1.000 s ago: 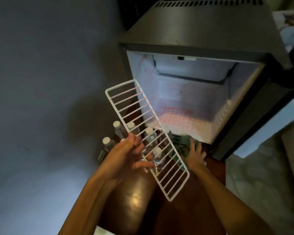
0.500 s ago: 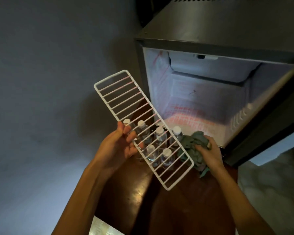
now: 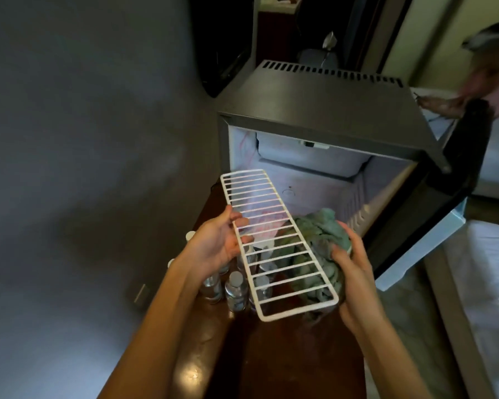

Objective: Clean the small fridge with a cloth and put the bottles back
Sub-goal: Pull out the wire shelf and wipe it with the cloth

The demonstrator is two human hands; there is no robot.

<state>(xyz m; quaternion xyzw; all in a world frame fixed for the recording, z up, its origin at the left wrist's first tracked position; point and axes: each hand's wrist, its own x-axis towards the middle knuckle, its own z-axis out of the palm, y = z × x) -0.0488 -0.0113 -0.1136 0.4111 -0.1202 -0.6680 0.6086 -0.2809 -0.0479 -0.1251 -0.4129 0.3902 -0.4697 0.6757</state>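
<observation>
Gripping the long left edge of a white wire shelf [image 3: 277,243], the left hand [image 3: 216,243] had its fingers curled over the rim in the head view. The right hand [image 3: 355,272] held a bunched green cloth [image 3: 320,234] at the right side of the shelf. Much of the cloth lay behind the bars, and I could not tell if it touched them. Several small bottles [image 3: 236,289] stood on the dark bench [image 3: 285,355] below the shelf. The left wrist and the bars partly hid them, so their number was unclear. Behind, the small fridge [image 3: 329,96] stood open, with its door [image 3: 455,174] at the right.
</observation>
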